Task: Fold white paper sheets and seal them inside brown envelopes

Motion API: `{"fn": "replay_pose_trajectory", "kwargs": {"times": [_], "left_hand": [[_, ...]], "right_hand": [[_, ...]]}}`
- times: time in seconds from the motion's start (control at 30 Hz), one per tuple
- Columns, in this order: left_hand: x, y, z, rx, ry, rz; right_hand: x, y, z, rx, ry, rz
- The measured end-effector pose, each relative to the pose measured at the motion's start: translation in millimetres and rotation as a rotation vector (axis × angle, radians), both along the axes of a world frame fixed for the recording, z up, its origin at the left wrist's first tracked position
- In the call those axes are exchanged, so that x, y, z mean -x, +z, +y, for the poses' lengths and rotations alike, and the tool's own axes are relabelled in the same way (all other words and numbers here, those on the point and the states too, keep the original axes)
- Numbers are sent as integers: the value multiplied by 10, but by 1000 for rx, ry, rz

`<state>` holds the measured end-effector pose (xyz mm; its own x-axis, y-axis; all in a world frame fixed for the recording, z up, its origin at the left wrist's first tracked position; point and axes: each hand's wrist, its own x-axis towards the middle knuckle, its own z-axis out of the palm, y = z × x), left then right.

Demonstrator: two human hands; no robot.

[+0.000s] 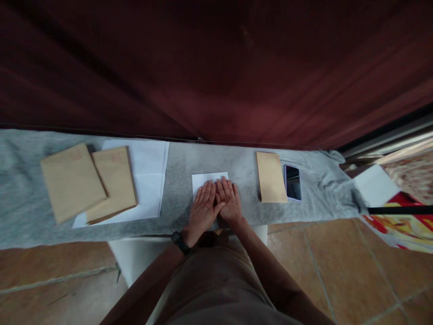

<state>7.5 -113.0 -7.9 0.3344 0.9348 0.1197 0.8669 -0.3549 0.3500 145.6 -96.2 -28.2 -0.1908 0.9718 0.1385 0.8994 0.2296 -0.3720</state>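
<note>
A folded white sheet of paper lies on the grey cloth that covers the table in front of me. Both my hands rest flat on it, side by side, thumbs touching. My left hand has a black watch on its wrist. My right hand lies just to the right, fingers spread forward on the paper. Neither hand grips anything; only the paper's far edge shows beyond the fingertips.
Two brown envelopes lie on white sheets at the left. Another brown envelope and a phone lie at the right. A dark red curtain hangs behind the table. Tiled floor lies below.
</note>
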Motion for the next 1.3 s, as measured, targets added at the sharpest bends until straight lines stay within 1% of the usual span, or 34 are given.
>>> {"fn": "replay_pose_trajectory", "kwargs": {"times": [0.13,0.33,0.43,0.53,0.6,0.7,0.73,0.8,0.93,1.0,1.13,1.2,1.3], "left_hand": [[113,0,-1,-11,18,40],[238,-24,-88,-27,82,34],[262,-28,-117,-34,116,30],[267,-20,-114,-36,124,32],[267,-12,-106,-37,115,42],[273,2,-101,-36,100,72],[276,8,-102,-36,102,82],[275,23,-100,-35,116,91],[184,65,-33,-43,163,57],[82,77,47,-46,144,22],[-145,47,225,-26,50,-32],[-214,15,286,-7,53,-25],[-227,-23,333,-1,64,2]], "right_hand": [[-38,0,-21,-22,-26,-1],[-183,-1,-79,-41,-127,-21],[-243,17,-90,-42,-130,-32],[-230,85,-55,-60,-120,-12],[-180,149,-8,-67,-72,15],[-87,222,68,-35,100,41],[-64,231,87,-16,152,37],[-41,223,110,18,205,15],[-62,150,114,32,177,-19],[-76,105,104,25,181,-29],[-77,30,74,9,163,-67],[-70,14,64,3,129,-93],[-56,24,60,-17,86,-119]]}}
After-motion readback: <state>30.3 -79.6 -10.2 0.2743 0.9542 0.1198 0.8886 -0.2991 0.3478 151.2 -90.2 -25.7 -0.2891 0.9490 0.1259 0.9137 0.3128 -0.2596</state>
